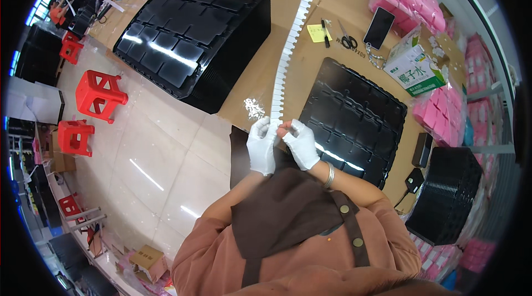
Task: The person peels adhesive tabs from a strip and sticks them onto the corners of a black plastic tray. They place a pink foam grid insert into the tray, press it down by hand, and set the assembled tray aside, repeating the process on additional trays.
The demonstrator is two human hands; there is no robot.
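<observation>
A long white notched strip (286, 52) runs from the far edge of the table down to my hands. My left hand (261, 151), in a white glove, closes on the near end of it. From the right, my right hand (300, 143) pinches at the same end; its glove leaves some fingertips bare. What lies between the fingers is partly hidden. Just beyond my left hand is a small pile of white scraps (254, 108). Beside my right hand lies a black moulded plastic tray (354, 113).
A tall stack of black trays (194, 30) stands at the left on the cardboard-covered table. Scissors (348, 36), a black pen (325, 34), yellow notes (317, 33), a phone (379, 27) and a carton (414, 63) sit at the far right. Red stools (100, 95) stand on the floor.
</observation>
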